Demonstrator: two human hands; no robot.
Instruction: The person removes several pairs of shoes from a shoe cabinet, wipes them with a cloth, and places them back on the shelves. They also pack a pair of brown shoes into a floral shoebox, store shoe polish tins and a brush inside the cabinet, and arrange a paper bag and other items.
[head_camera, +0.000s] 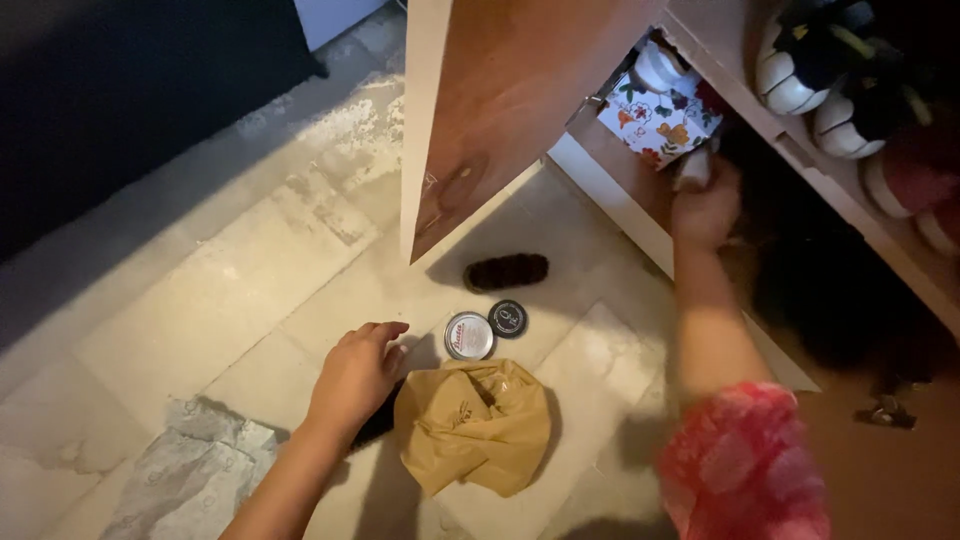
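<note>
My left hand (357, 373) rests palm down on the tiled floor, fingers spread, covering part of a dark brush (378, 424) beside a crumpled tan paper bag (475, 423). My right hand (705, 205) reaches into the bottom shelf of a wooden cabinet and is closed around a small pale object (693, 170), just under a white box with a flower pattern (658, 115). Near my left hand lie a round silver tin (469, 336) and its dark lid (508, 318). A dark oval brush (506, 271) lies farther back on the floor.
The open cabinet door (480, 110) stands between my hands. Shoes (800, 60) sit on the upper shelf at right. A dark mass fills the lower shelf (830, 290). A grey cloth (190, 470) lies at bottom left.
</note>
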